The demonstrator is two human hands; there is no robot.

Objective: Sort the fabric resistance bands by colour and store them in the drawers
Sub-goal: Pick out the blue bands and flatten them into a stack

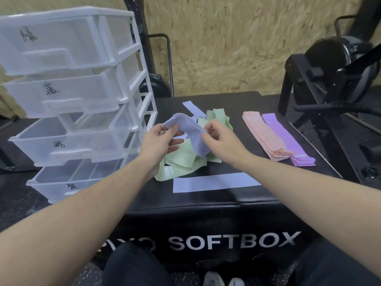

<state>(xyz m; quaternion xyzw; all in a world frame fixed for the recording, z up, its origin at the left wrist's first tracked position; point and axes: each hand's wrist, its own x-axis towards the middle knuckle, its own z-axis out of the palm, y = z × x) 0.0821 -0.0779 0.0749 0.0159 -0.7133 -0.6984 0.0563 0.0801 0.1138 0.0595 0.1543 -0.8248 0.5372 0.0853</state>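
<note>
Black vinyl plyo soft box [206, 205] as the work surface, OSB wall behind, dark gym gear off to the right. Sitting in front of it, knees and shoes at the bottom edge.

Both hands up over the middle of the box, working one pale blue band [190, 131]. Left hand [159, 142] pinching the band's upper left end between thumb and fingertips, other fingers curled under it. Right hand [219, 140] closed on the band's right edge, thumb and index tips pressed together on the fabric. Band arched between the two grips, with its loose end hanging down between the hands onto the pile.

Directly under the fingers: messy heap of light green bands [185, 164], spilling out past the right-hand fingers too. Just beyond the fingertips, another pale blue strip [192, 109] lying partly under the green stuff. Nearer the body than the wrists, one blue band laid out flat [214, 182], touching neither hand.

Well to the right of the right hand: neat pink stack [266, 139] and purple stack [288, 141], side by side and touching.

Left of the left hand: clear plastic drawer tower [142, 83], four drawers all pulled out, handwritten black labels on the fronts, too scrawly to read. Can't make out any bands inside.
</note>
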